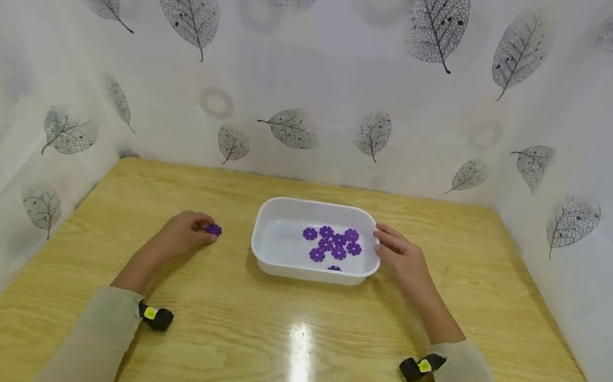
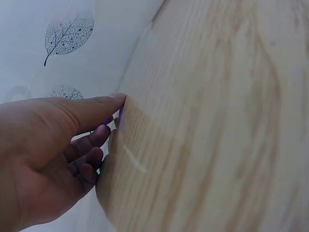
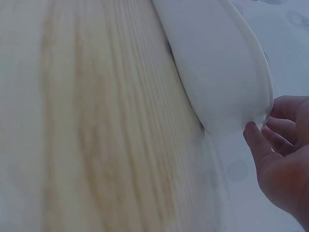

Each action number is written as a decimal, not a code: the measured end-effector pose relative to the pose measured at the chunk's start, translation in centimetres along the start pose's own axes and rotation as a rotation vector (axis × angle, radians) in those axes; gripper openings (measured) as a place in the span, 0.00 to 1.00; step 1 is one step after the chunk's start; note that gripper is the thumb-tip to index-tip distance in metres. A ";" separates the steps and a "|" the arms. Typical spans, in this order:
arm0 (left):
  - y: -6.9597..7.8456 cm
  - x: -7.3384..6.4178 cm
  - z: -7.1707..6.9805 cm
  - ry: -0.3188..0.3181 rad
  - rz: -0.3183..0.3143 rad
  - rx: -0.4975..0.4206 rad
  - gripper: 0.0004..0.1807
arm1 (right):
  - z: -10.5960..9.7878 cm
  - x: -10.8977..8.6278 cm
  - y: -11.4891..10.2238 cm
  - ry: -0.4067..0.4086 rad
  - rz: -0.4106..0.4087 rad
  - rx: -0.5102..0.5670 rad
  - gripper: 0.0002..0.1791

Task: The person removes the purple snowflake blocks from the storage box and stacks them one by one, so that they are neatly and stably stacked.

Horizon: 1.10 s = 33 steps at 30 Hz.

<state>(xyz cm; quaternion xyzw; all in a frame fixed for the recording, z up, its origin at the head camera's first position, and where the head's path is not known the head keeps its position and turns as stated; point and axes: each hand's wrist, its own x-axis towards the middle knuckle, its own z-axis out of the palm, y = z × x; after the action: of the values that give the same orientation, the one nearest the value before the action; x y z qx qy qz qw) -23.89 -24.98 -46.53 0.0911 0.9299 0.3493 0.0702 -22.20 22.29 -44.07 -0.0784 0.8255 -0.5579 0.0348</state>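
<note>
Left of the white tray, my left hand [image 1: 184,232] pinches a purple notched disc [image 1: 213,229] between thumb and fingers, low over the wooden table. In the left wrist view the thumb [image 2: 99,104] hides most of the disc, and only slivers of purple show. Several purple notched discs [image 1: 325,244] like it lie in the white tray [image 1: 265,267], mostly toward its right half. At the tray's right end, my right hand [image 1: 402,258] touches the rim and outer wall. The right wrist view shows its thumb [image 3: 258,142] against the wall, fingers extended by the rim.
The wooden table [image 1: 236,345] bears the tray near its back edge. A pale curtain with leaf prints [image 1: 324,75] encloses the back and both sides. Black straps with small devices [image 1: 156,318] sit at both sleeve cuffs.
</note>
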 end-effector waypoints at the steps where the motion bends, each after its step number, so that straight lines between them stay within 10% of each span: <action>1: 0.0 0.0 0.0 0.000 0.002 -0.002 0.24 | 0.0 0.1 0.0 0.000 0.000 -0.003 0.23; 22: 1.5 0.0 -0.6 -0.035 -0.007 -0.041 0.28 | -0.4 0.2 0.1 0.011 -0.013 0.005 0.23; 33: 6.1 -0.2 -0.3 -0.037 0.115 -0.117 0.30 | -0.1 -0.2 -1.7 -0.022 0.019 0.061 0.22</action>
<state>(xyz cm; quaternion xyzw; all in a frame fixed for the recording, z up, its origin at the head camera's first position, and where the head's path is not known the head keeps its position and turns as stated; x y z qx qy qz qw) -23.04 -20.72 -42.21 0.1464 0.8998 0.4047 0.0726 -21.88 21.85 -42.50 -0.0758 0.8082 -0.5817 0.0515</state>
